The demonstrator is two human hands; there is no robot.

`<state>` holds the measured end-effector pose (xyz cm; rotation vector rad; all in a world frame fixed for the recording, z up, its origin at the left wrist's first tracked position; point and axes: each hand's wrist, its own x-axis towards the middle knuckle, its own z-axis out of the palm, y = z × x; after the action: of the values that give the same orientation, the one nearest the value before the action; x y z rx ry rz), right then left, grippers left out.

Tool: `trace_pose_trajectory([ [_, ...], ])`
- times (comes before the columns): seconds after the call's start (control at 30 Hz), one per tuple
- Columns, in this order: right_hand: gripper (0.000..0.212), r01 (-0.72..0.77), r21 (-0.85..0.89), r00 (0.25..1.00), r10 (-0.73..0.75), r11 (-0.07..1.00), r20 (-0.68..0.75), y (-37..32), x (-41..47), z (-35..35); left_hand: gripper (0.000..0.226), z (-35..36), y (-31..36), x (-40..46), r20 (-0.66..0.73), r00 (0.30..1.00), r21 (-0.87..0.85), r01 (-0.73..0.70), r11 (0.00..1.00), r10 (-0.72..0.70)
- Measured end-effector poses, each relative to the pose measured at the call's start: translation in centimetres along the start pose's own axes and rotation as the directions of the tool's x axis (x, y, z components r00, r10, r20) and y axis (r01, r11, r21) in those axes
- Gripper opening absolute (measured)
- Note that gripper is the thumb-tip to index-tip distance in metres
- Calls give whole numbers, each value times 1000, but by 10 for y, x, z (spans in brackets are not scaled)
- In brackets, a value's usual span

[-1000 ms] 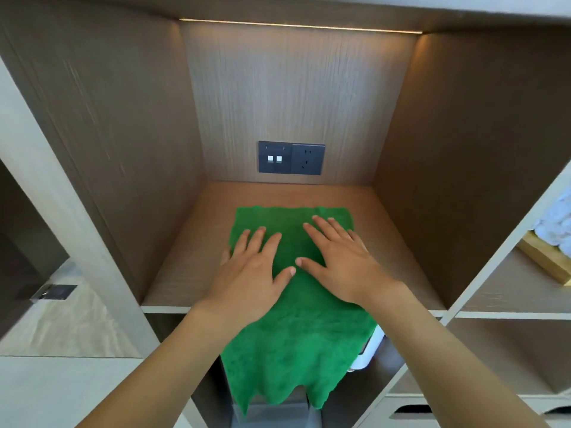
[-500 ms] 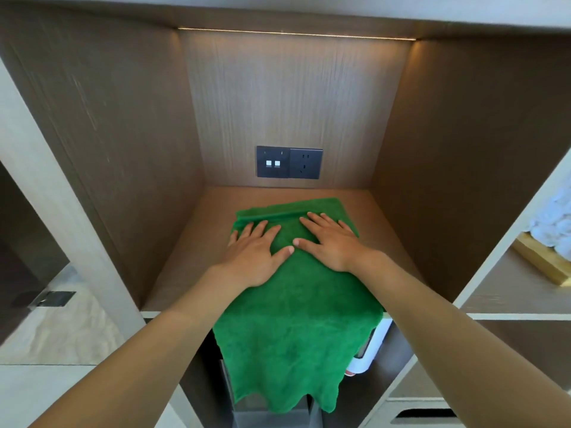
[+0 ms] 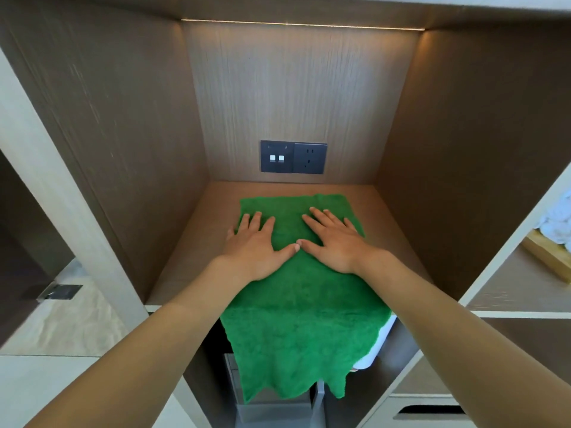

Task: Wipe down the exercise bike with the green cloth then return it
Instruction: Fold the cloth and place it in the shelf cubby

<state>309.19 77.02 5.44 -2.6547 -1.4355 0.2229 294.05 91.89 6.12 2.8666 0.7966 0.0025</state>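
The green cloth (image 3: pixel 304 307) lies spread on the wooden shelf (image 3: pixel 191 251) of a cabinet niche, its near half hanging over the shelf's front edge. My left hand (image 3: pixel 253 245) presses flat on the cloth's left part, little finger just off its edge. My right hand (image 3: pixel 333 239) lies flat on the cloth's right part. Both hands have straight, spread fingers, and the two thumbs touch at the middle. The exercise bike is not in view.
A dark switch and socket plate (image 3: pixel 293 157) sits on the niche's back wall. Wooden side walls close in left and right. White rolled towels (image 3: pixel 559 222) on a wooden tray fill the right compartment. A white object (image 3: pixel 378 344) shows below the cloth.
Both hands slid the cloth further back into the niche, then flattened it. The fold at its far edge has gone, and less cloth hangs over the front.
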Motion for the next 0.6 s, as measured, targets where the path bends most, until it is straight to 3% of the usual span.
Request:
trace_pose_trajectory([
  [0.1, 82, -3, -8, 999, 4, 1000, 34, 1, 1, -1, 109, 1, -6, 5, 64, 998, -1, 3, 1000, -3],
  [0.6, 80, -47, 43, 999, 48, 998, -25, 9, 26, -15, 98, -5, -15, 48, 78, 997, -4, 0, 1000, 0],
])
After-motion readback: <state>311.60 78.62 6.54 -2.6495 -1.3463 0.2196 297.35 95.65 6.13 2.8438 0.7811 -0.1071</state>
